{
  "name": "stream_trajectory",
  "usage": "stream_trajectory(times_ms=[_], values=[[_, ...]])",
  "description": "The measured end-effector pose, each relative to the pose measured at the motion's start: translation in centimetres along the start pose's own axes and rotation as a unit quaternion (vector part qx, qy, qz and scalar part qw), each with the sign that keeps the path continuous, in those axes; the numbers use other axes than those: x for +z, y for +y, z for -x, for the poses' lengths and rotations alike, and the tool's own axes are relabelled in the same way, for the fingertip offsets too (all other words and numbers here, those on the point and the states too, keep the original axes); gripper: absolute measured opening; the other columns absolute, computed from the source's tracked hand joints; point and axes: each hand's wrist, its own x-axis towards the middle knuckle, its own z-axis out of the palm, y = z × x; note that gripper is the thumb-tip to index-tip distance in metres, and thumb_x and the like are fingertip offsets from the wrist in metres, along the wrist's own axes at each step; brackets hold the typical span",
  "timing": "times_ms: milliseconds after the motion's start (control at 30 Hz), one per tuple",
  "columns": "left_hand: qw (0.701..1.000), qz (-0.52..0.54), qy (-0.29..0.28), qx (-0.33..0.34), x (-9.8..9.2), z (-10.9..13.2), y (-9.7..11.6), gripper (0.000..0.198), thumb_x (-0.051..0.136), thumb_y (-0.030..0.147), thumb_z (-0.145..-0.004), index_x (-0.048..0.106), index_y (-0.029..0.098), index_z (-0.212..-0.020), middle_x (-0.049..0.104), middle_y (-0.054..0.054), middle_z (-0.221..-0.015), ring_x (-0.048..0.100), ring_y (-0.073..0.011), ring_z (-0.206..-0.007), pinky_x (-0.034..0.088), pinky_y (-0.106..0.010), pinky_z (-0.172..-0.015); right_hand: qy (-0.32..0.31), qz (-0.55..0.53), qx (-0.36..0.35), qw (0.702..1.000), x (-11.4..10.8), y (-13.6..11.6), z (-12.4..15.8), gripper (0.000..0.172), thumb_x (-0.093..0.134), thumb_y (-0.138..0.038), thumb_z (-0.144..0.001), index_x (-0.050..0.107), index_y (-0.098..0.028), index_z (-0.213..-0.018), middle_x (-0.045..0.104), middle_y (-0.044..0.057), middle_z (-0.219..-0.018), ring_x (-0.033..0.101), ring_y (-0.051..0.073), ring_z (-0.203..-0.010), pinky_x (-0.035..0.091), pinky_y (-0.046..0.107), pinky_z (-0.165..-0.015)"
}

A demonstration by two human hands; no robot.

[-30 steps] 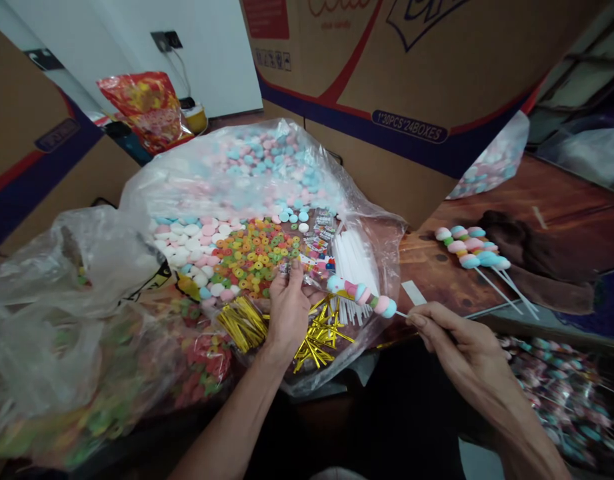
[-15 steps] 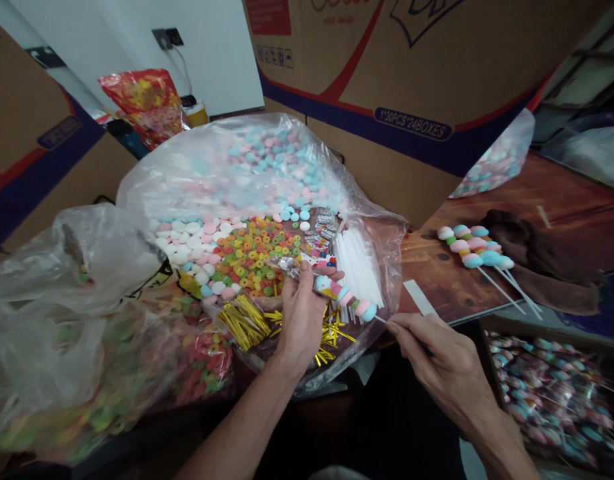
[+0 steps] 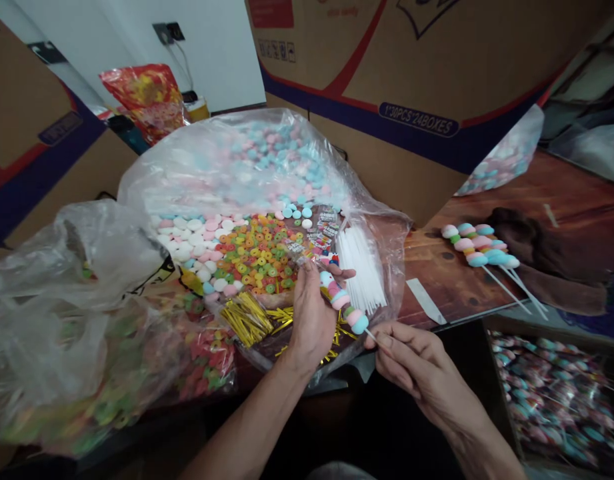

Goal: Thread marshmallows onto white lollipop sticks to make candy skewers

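My right hand (image 3: 411,360) pinches the lower end of a white stick threaded with soft candies, a candy skewer (image 3: 347,311) in blue, pink, white and green. Its upper end lies against the fingers of my left hand (image 3: 314,313), palm up, with the thumb pressed on a clear printed wrapper (image 3: 301,251). How far the skewer reaches into the wrapper I cannot tell. Under and around my left hand are gold twist ties (image 3: 247,320), ring gummies (image 3: 259,243), and white and pink candies (image 3: 194,233). White sticks (image 3: 361,273) lie just right of it.
Several finished skewers (image 3: 479,245) rest on the wooden table (image 3: 431,267) by a brown cloth (image 3: 531,247). A box of wrapped skewers (image 3: 557,393) stands low at right. Large cartons (image 3: 367,153) rise behind. A plastic bag of gummies (image 3: 111,373) lies at left.
My right hand has moved left and down, tilting the skewer more steeply. My left hand has shifted slightly right, and the wrapper at its thumb now shows more of its print.
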Motion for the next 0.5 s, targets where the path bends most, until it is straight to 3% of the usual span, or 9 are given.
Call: stream_trajectory(times_ms=[133, 233, 300, 400, 467, 500], values=[[1.000, -0.007, 0.001, -0.012, 0.24, 0.17, -0.12, 0.029, 0.058, 0.048, -0.090, 0.059, 0.020, -0.083, 0.066, 0.000, -0.078, 0.067, -0.0134, -0.079, 0.051, -0.026, -0.076, 0.032, 0.022, -0.008, 0.999, 0.55, 0.29, -0.19, 0.033, 0.059, -0.046, -0.091, 0.063, -0.013, -0.087, 0.035, -0.008, -0.046, 0.021, 0.006, -0.043, 0.012, 0.022, -0.042], [1.000, -0.016, -0.005, -0.015, 0.19, 0.18, -0.18, 0.028, 0.061, 0.048, -0.088, 0.059, 0.021, -0.085, 0.065, 0.001, -0.077, 0.066, -0.0129, -0.075, 0.051, -0.026, -0.074, 0.067, 0.146, -0.095, 0.982, 0.82, 0.49, -0.28, 0.027, 0.054, -0.039, -0.096, 0.064, -0.015, -0.088, 0.040, -0.006, -0.050, 0.033, 0.008, -0.044, 0.025, 0.021, -0.043], [1.000, -0.016, -0.014, -0.017, 0.10, 0.09, -0.09, 0.028, 0.065, 0.048, -0.086, 0.058, 0.021, -0.085, 0.064, 0.001, -0.077, 0.065, -0.0127, -0.073, 0.051, -0.025, -0.072, 0.086, 0.272, -0.195, 0.938, 0.85, 0.67, -0.35, 0.020, 0.053, -0.030, -0.097, 0.066, -0.017, -0.090, 0.050, -0.003, -0.055, 0.044, 0.009, -0.048, 0.036, 0.022, -0.049], [1.000, -0.014, -0.020, -0.016, 0.06, -0.12, 0.27, 0.030, 0.064, 0.050, -0.085, 0.057, 0.020, -0.083, 0.063, 0.000, -0.078, 0.065, -0.0133, -0.073, 0.050, -0.024, -0.067, 0.111, 0.431, -0.357, 0.821, 0.87, 0.85, -0.43, 0.015, 0.054, -0.017, -0.094, 0.068, -0.017, -0.098, 0.065, 0.002, -0.068, 0.058, 0.013, -0.056, 0.046, 0.025, -0.058], [0.999, -0.017, -0.023, -0.014, 0.10, -0.23, 0.49, 0.032, 0.063, 0.050, -0.086, 0.057, 0.019, -0.082, 0.062, 0.000, -0.078, 0.064, -0.0134, -0.073, 0.049, -0.023, -0.063, 0.129, 0.481, -0.421, 0.758, 0.97, 0.90, -0.47, 0.018, 0.055, -0.010, -0.092, 0.068, -0.015, -0.102, 0.070, 0.005, -0.072, 0.063, 0.014, -0.059, 0.050, 0.026, -0.063], [0.999, -0.019, -0.024, -0.013, 0.13, -0.26, 0.56, 0.031, 0.064, 0.050, -0.085, 0.057, 0.019, -0.082, 0.061, 0.000, -0.079, 0.064, -0.0131, -0.072, 0.048, -0.023, -0.062, 0.133, 0.490, -0.433, 0.745, 1.04, 0.94, -0.49, 0.019, 0.055, -0.009, -0.091, 0.068, -0.015, -0.104, 0.071, 0.005, -0.073, 0.065, 0.015, -0.059, 0.051, 0.027, -0.064]])
